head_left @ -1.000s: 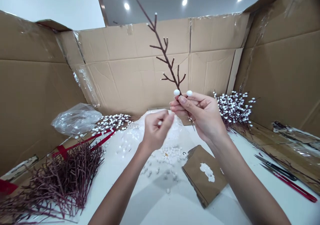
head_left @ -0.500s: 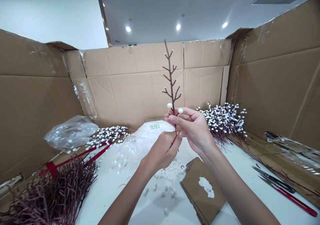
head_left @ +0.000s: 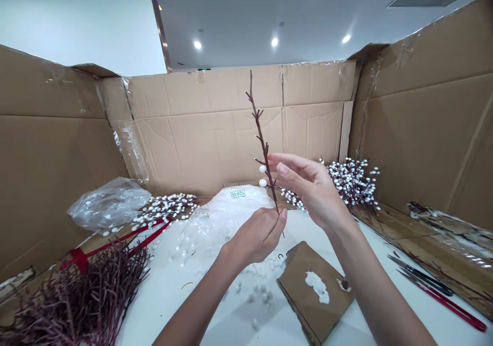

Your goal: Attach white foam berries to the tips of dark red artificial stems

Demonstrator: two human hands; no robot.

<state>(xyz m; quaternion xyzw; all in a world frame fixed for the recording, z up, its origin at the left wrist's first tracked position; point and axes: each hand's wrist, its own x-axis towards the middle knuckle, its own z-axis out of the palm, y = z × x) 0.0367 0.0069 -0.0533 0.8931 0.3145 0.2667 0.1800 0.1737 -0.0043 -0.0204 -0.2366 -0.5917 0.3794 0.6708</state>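
**Above the table (head_left: 142,305), a twig (head_left: 259,125) pinched upright**

Near the middle, the left hand (head_left: 256,235) pinches the twig's lower stem, at 12 o'clock from that hand. The dark red-brown twig tilts slightly, with short bare side shoots and two white balls (head_left: 262,169) on its left near the base. The right hand (head_left: 311,189) is open, its fingers extended just beside them. White-smeared cardboard (head_left: 314,284) lies at 5 o'clock, white-berried sprays (head_left: 352,181) farther off at 2 o'clock.

Your head camera, sole view: above and behind your fingers (head_left: 281,167), facing forward and down, close on them, cardboard walls (head_left: 215,146) beyond.
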